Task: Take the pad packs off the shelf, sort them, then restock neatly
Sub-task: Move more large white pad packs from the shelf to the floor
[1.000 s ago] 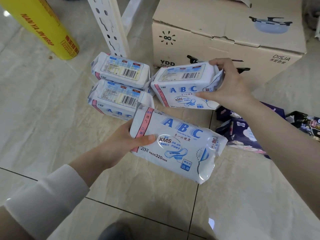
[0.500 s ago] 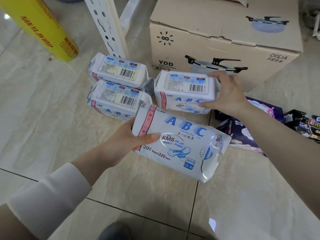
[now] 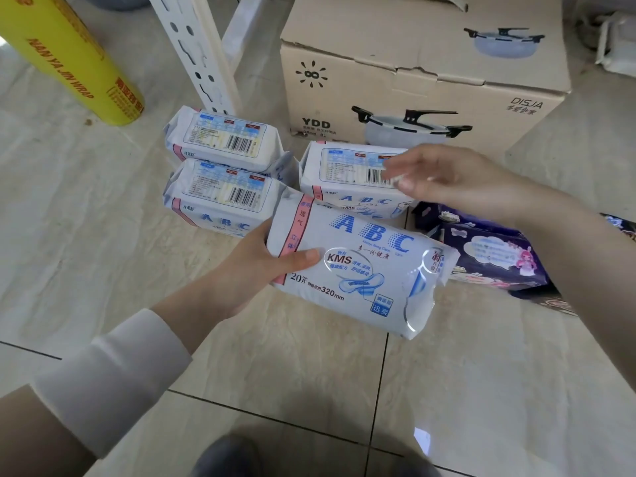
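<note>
L hand (image 3: 254, 266) grips a white ABC pad pack (image 3: 358, 266) by its pink-striped end, thumb on the printed face, fingers underneath. The pack is held off the tiled floor (image 3: 103, 235), long axis running from the L hand out to the right and a bit toward the camera. R hand (image 3: 457, 180) is empty, fingers loosely spread and motion-blurred, hovering just over the right end of the third sorted pack (image 3: 347, 177); can't tell if a fingertip grazes it.

Three matching packs stand on the floor by the white shelf post (image 3: 196, 53): two in a column, back pack (image 3: 223, 141) and front pack (image 3: 220, 194), with the third just beside them in front of the cardboard box (image 3: 423, 74). Dark purple packs (image 3: 495, 259) lie apart at the right; a yellow wrap roll (image 3: 65, 53) stands far left.

Key relation: the free spot is in front of the third pack, right below the held pack. L hand already has it, so L is nearer; judging by the rows, it needs to go down w/ its long axis parallel to the others.

Vs 0.5 s ago: R hand was clasping the third pack's right end; now it has let go and lifted. The held pack and L hand are about where they were.
</note>
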Tool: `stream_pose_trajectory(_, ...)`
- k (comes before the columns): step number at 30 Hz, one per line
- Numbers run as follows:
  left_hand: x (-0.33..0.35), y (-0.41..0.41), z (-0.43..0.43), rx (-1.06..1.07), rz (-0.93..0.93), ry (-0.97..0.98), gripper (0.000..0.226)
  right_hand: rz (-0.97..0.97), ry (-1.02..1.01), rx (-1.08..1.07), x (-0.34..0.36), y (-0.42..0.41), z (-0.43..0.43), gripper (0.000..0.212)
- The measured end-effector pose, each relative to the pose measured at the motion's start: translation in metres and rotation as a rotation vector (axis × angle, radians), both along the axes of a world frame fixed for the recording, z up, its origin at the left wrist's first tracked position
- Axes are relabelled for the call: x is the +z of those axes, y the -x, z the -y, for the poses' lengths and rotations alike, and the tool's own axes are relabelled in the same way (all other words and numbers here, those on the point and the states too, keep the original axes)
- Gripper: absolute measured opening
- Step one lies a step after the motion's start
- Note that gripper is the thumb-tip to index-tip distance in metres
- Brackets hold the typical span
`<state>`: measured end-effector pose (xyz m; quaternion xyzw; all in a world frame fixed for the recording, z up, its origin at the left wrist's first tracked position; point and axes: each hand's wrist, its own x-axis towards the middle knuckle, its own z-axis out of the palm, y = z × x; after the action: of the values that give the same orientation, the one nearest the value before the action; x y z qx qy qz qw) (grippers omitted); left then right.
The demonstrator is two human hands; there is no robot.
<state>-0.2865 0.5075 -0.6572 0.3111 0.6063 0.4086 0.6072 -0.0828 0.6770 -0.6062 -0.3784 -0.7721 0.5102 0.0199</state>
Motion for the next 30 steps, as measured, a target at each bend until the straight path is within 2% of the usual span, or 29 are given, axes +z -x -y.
stream_pose_trajectory(3, 0.002, -0.001, -0.003, -0.018, -0.012, -0.016, 0.053, 0.11, 0.114, 0.161, 0.005, 0.0, 0.008, 0.052)
stream_pose_trajectory(8, 0.003, -0.002, -0.004, -0.003, -0.017, -0.026, 0.049, 0.186, 0.181, 0.195, 0.006, 0.002, 0.014, 0.056)
stream_pose_trajectory(11, 0.003, -0.003, -0.004, -0.006, -0.009, -0.039, 0.047, 0.18, 0.151, 0.174, 0.005, 0.002, 0.013, 0.061)
stream_pose_trajectory(16, 0.001, -0.004, -0.004, 0.01, -0.009, -0.059, 0.042, 0.094, -0.006, 0.0, 0.004, 0.004, 0.005, 0.08)
stream_pose_trajectory(20, -0.004, -0.004, -0.008, 0.045, -0.045, -0.084, 0.045, 0.205, 0.05, 0.121, 0.002, 0.006, 0.0, 0.084)
stream_pose_trajectory(22, -0.004, -0.003, -0.011, 0.071, -0.038, -0.11, 0.044, 0.226, 0.047, 0.131, -0.002, 0.007, 0.001, 0.081)
stream_pose_trajectory(25, -0.006, -0.002, -0.017, 0.084, -0.043, -0.129, 0.049, 0.101, -0.028, -0.044, -0.008, 0.009, -0.002, 0.066)
stream_pose_trajectory(28, -0.011, 0.0, -0.024, 0.08, -0.13, -0.121, 0.068, 0.065, -0.189, -0.202, -0.017, 0.012, -0.014, 0.04)
stream_pose_trajectory(30, -0.014, 0.0, -0.027, 0.055, -0.215, -0.13, 0.071, 0.095, -0.227, -0.222, -0.022, 0.013, -0.022, 0.035)
